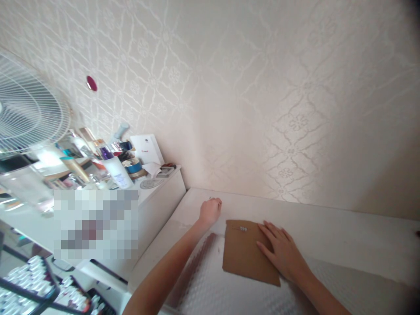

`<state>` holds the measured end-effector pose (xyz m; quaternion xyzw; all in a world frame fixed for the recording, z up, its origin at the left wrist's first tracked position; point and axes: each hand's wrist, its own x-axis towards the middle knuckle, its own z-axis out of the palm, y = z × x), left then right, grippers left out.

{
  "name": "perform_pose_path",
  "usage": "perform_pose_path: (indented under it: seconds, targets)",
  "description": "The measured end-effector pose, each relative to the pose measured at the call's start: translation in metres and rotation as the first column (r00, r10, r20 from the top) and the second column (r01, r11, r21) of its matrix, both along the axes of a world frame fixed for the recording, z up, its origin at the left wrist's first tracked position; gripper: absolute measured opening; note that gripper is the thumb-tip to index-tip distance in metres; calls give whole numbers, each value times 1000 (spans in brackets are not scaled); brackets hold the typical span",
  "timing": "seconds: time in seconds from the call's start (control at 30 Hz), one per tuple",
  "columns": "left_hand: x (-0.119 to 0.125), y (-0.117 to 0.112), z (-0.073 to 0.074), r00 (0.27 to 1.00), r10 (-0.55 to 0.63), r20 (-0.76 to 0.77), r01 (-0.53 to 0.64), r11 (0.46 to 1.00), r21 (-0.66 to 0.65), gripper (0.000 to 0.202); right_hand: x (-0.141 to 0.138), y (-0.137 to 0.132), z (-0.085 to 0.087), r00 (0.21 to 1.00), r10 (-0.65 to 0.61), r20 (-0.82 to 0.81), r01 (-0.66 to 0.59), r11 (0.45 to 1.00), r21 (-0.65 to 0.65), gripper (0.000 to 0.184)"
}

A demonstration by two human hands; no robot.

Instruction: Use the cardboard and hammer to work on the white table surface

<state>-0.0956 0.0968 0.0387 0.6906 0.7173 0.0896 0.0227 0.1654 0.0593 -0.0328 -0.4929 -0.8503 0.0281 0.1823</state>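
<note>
Both arms are bare. The left hand [210, 211] looks small and rounded, and only the knuckles of its fingers show. Behind the fingers a long, slim left forearm [164, 271] is uncovered to the frame's edge. The right hand [282, 253] has slender fingers [267, 232] and a broad back. Behind them the right forearm [323, 297] is uncovered too. The nails are too blurred to tell.

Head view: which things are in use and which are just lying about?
In use: brown card, right hand flat on it; small beads at its far edge; left hand, curled, over the white table; bubble wrap.
Lying about: fan; bottles and jars; white box; side cabinet.
</note>
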Motion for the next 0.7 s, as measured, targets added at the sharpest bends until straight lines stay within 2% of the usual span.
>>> perform_pose_path:
  seconds: [0.07,0.13,0.23,0.37,0.43,0.5,0.6,0.7]
  targets:
    - [-12,8,-1,992,42,-116,-43,999,1,31,0,0,0,1000,0,-7,0,1000,3,55]
    - [-20,14,-5,987,59,-151,-61,998,-8,31,0,0,0,1000,0,-17,0,1000,10,55]
    - [-24,16,-11,987,75,-144,-78,997,-16,30,0,0,0,1000,3,-24,-2,1000,21,54]
    - [-15,9,-15,996,50,-67,-48,998,29,33,0,0,-1,1000,5,-14,-4,1000,17,55]
    - [-6,2,-13,999,-39,15,39,999,33,31,0,0,-1,1000,2,-11,-2,1000,15,55]
    - [6,-7,-11,977,-182,111,183,983,4,27,0,0,-1,1000,0,-10,1,1000,13,55]
    - [22,-18,-8,902,-375,215,396,916,-68,22,0,0,-1,1000,4,-11,-4,1000,15,55]
    - [35,-24,-7,878,-421,226,451,887,-102,20,0,0,-1,1000,7,-14,-7,1000,22,55]
